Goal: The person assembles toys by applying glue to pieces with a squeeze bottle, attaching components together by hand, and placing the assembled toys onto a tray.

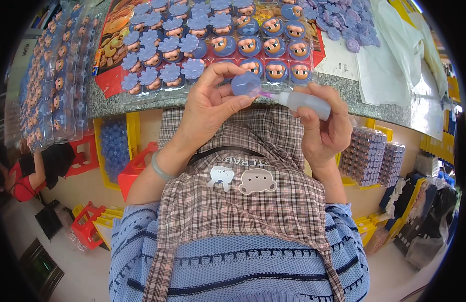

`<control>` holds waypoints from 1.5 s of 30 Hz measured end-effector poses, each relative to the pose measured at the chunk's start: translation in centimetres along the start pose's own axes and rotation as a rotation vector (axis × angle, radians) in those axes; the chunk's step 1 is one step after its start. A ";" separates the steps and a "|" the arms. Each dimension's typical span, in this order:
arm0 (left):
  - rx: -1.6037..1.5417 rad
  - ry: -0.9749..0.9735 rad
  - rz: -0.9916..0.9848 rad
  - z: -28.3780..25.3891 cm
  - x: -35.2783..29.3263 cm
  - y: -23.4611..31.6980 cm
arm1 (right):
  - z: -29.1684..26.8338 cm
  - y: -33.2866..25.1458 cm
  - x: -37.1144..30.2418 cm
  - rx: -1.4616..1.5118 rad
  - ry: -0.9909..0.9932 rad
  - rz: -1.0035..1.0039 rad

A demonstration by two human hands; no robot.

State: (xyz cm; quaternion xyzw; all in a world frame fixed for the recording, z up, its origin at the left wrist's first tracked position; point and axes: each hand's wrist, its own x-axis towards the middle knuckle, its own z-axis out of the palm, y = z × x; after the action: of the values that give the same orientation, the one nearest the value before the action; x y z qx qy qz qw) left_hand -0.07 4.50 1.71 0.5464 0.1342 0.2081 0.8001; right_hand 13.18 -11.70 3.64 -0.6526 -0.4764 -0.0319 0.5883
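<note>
My left hand pinches a small round blue doll head near the table's front edge, its smooth blue side showing. My right hand is wrapped round a translucent squeeze bottle, tilted with its thin pinkish nozzle pointing left. The nozzle tip is at the doll head, though I cannot tell whether they touch. Just beyond my hands lies a clear plastic tray of similar doll heads. Blue flower-shaped pieces cover the heads on its left; on the right, several heads show bare.
A pile of loose blue flower pieces lies at the back right, beside white plastic sheeting. Stacked filled trays stand at the left. Below the table are a yellow crate of blue parts, red stools and another person.
</note>
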 end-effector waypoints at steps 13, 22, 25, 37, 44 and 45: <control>0.038 0.030 -0.069 0.3 0.1 0.3 | -3.8 5.0 2.7 0.558 0.110 0.642; 0.065 0.033 -0.110 1.2 0.5 1.2 | -10.0 15.1 7.0 -0.599 0.255 0.372; 0.054 0.054 -0.066 0.8 0.0 0.9 | -9.8 17.1 8.2 -0.733 0.143 0.084; 0.030 0.032 -0.130 0.9 0.1 1.3 | -8.8 13.2 7.1 -0.379 0.050 0.220; 0.025 0.037 -0.144 1.1 -0.5 1.7 | -4.8 6.0 4.5 0.594 -0.116 0.788; 0.054 0.039 -0.150 1.2 -0.6 1.7 | -4.5 5.6 4.1 0.691 -0.085 0.782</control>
State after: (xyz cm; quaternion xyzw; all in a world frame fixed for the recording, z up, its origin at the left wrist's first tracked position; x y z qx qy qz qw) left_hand -0.41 3.73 3.77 0.5521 0.1961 0.1543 0.7956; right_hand 21.37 -12.07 3.36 -0.5502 -0.2033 0.3758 0.7174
